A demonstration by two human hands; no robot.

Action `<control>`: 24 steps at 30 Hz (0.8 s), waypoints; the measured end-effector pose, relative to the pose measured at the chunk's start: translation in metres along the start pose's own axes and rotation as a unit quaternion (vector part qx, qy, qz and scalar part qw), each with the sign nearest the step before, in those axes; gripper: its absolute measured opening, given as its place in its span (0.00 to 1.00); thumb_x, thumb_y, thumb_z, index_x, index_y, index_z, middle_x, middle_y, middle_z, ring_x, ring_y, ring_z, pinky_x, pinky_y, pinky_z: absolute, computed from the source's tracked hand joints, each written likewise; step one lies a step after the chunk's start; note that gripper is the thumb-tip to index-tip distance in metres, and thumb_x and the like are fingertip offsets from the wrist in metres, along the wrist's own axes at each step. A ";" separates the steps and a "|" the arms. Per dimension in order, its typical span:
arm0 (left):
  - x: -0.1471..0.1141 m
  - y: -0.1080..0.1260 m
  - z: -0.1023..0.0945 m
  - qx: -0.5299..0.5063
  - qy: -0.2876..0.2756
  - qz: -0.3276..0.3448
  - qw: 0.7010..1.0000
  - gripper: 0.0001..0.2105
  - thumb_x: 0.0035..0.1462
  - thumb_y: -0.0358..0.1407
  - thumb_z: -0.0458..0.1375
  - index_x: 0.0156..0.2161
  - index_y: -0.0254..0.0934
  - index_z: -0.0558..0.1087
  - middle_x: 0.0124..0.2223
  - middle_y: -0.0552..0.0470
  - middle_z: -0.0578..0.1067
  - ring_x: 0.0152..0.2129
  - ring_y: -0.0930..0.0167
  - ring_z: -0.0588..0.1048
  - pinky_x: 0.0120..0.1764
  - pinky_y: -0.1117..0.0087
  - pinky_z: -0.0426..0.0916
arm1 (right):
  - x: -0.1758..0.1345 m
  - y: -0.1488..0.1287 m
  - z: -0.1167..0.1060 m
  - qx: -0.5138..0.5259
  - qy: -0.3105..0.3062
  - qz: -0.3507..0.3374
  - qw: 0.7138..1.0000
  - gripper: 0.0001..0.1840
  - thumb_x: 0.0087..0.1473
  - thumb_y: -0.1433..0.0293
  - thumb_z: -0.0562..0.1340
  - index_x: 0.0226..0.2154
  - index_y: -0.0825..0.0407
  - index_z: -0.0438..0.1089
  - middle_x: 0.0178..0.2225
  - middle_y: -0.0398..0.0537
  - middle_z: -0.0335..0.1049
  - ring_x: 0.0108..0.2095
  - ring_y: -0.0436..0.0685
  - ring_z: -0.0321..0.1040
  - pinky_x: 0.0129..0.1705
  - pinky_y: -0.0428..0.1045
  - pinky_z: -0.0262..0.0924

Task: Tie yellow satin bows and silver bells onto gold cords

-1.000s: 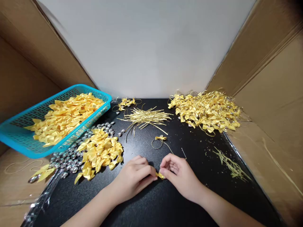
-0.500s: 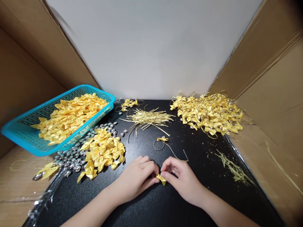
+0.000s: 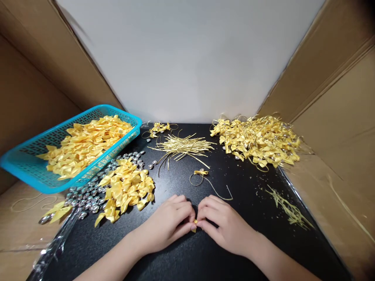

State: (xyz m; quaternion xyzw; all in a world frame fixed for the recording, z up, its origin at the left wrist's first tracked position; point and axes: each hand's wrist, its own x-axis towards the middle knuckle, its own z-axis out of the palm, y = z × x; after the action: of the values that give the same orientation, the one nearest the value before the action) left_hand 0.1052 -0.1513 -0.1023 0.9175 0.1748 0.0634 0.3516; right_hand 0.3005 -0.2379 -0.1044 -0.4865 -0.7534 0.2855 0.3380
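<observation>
Both hands meet low in the middle of the head view, pinching a small yellow ribbon bow point(image 3: 193, 229) between them. My left hand point(image 3: 172, 220) is closed on the bow's left side. Thumb and fingertips of my right hand point(image 3: 221, 220) press on its right side. Most of the bow is hidden by the fingers. Just beyond the hands lies a finished-looking bow with a bead point(image 3: 201, 172), its gold cord point(image 3: 215, 190) looped and trailing right. Left of my left hand is a heap of loose yellow bows point(image 3: 129, 185).
A blue basket point(image 3: 68, 185) of yellow bows stands at left, with silver beads point(image 3: 90, 195) beside it. Gold cord pieces point(image 3: 187, 147) lie at the back centre. Corded bows point(image 3: 258, 142) are piled back right, cord scraps point(image 3: 290, 208) at right. Cardboard walls point(image 3: 331, 78) flank the black tabletop point(image 3: 175, 261).
My right hand has moved slightly left and closed in on the bow, whose yellow ribbon is now more covered by fingers. My left hand has barely moved.
</observation>
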 end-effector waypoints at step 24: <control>0.000 0.002 -0.004 -0.059 0.028 -0.018 0.998 0.08 0.64 0.37 0.51 0.33 0.37 0.65 0.34 0.51 0.71 0.33 0.69 0.67 0.37 0.69 0.60 | 0.000 0.005 -0.002 -0.021 0.024 0.039 0.999 0.05 0.58 0.71 0.62 0.30 0.51 0.67 0.30 0.43 0.72 0.33 0.52 0.65 0.40 0.50 0.54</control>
State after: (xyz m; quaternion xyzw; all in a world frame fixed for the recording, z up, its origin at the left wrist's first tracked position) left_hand 0.1046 -0.1505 -0.0984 0.8897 0.1969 0.0930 0.4014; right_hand 0.3047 -0.2355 -0.1074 -0.5294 -0.7313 0.2710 0.3338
